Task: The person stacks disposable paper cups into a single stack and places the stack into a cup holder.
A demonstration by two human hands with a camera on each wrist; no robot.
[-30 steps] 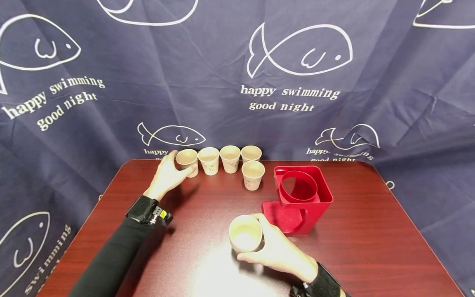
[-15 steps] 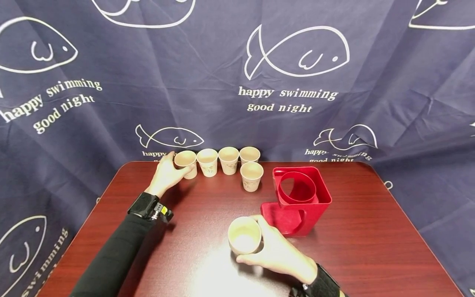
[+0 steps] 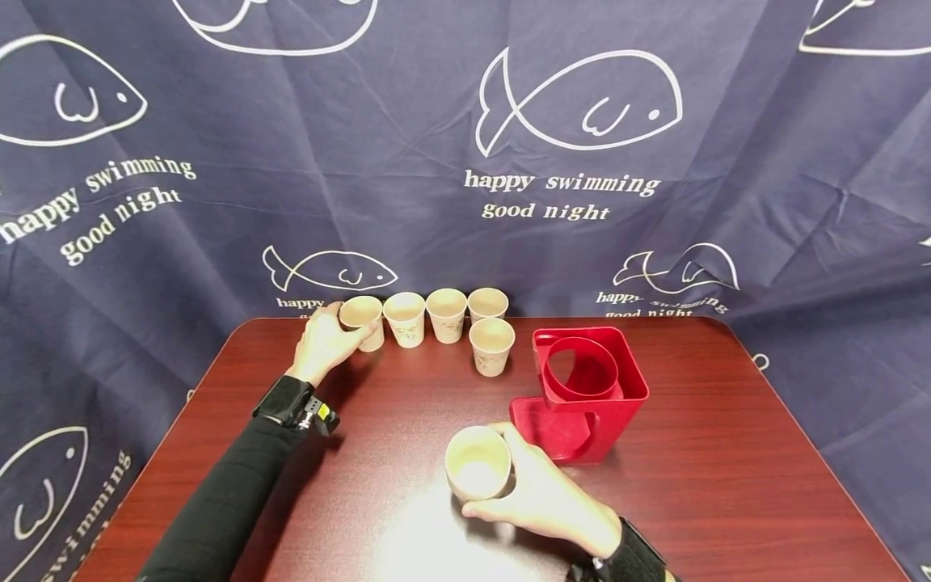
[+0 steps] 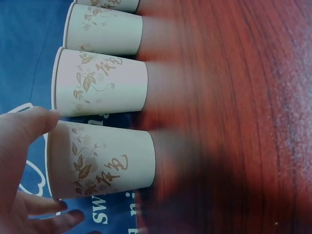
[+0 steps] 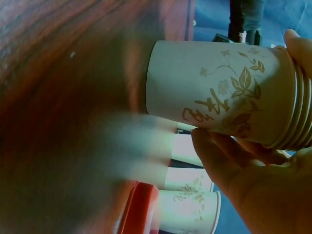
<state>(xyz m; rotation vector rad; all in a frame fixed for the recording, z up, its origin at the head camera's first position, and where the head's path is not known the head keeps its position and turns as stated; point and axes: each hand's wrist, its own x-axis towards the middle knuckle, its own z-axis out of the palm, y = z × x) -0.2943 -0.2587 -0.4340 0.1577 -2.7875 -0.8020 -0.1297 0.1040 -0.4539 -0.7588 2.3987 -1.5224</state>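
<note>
The right hand (image 3: 541, 497) is curled round a stack of nested paper cups (image 3: 478, 462), thumb on one side and fingers on the other; the right wrist view shows several rims one inside another at the top of the stack (image 5: 214, 92). The stack stands on the table just to the left of that hand, near the front edge. The left hand (image 3: 325, 343) reaches to the far side of the table, and its fingers and thumb wrap the leftmost cup (image 3: 363, 321) of a row; in the left wrist view the thumb lies at this cup's rim and the fingers show below it (image 4: 100, 161).

To the right of the left hand stand three more single cups (image 3: 445, 314) in the same row, and one further cup (image 3: 491, 345) sits just in front of the row's right end. Just beyond the right hand, touching distance from its fingers, is a red cup holder (image 3: 587, 388) with a round opening on top.

All stand on a dark reddish wooden table (image 3: 691, 485). Behind it hangs a navy cloth (image 3: 407, 145) printed with white fish outlines and the words "happy swimming good night".

Compared with a second ago, both hands keep the same grip and place; only the view has shifted slightly.
</note>
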